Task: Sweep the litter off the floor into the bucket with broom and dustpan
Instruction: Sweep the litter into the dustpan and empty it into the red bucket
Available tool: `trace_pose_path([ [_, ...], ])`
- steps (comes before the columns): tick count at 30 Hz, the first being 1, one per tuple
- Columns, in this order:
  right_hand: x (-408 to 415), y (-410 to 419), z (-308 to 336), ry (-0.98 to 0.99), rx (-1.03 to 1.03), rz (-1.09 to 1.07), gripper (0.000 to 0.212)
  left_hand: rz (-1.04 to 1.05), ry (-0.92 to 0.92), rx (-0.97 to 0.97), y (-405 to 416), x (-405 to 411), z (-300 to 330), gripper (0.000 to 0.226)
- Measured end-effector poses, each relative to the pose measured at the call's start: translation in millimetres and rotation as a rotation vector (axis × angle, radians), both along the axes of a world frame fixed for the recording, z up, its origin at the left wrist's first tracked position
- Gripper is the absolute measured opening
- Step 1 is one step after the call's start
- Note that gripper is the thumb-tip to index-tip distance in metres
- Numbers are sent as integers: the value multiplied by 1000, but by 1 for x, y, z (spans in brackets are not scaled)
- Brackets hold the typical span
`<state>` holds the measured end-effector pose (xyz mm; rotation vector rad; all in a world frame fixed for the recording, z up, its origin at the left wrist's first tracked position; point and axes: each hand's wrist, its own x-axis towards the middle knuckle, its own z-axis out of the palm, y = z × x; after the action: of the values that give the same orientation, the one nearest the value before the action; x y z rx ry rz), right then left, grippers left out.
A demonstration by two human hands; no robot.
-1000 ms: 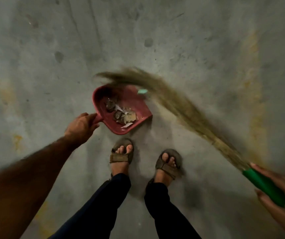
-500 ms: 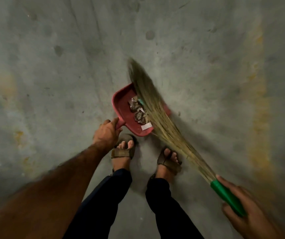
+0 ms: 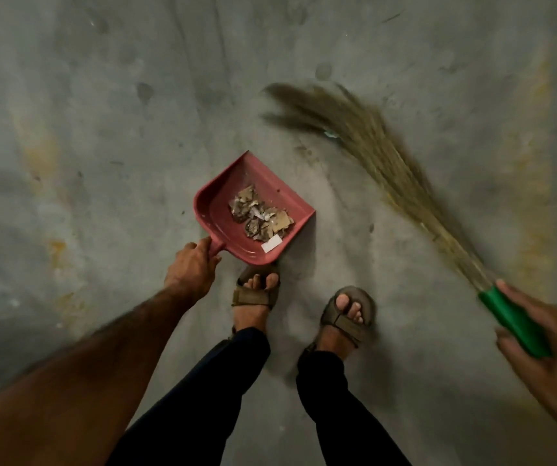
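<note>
My left hand (image 3: 192, 268) is curled round the short handle of the dustpan (image 3: 218, 215), gripping it low by my left foot. My right hand (image 3: 548, 344) is closed round the green grip of the broom (image 3: 401, 183), fingers wrapped over the sleeve, with the bristle end swung out to the right of the pan and blurred.

The pan sits on the floor (image 3: 85, 136) with its open lip toward the broom. It looks like light, stiff plastic, so I judge the handle is the only sensible place to hold it, kept level so nothing slides out. The broom is a long bundle of soft grass, probably light and floppy at the tip; the green sleeve is where to hold it.

The litter (image 3: 261, 216) in the pan is one small heap of crumpled foil-like scraps and paper, with a white slip at its near edge; it should weigh almost nothing and could blow or spill easily. One pale bit (image 3: 331, 134) lies on the floor under the bristles.

One pan, one broom. No bucket is in view.
</note>
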<state>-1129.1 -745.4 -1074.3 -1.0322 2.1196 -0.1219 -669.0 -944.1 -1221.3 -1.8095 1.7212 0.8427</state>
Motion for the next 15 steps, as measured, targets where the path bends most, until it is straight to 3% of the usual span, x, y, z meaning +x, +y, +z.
trace_pose_path([
  [5, -5, -56, -36, 180, 76, 263, 79, -22, -50, 19, -12, 3, -12, 53],
  [8, 2, -50, -30, 154, 109, 403, 82, -33, -28, 19, -20, 7, -19, 54],
  [15, 49, -7, 20, -77, 265, 434, 83, 19, 11, 74, -19, 9, -21, 47],
])
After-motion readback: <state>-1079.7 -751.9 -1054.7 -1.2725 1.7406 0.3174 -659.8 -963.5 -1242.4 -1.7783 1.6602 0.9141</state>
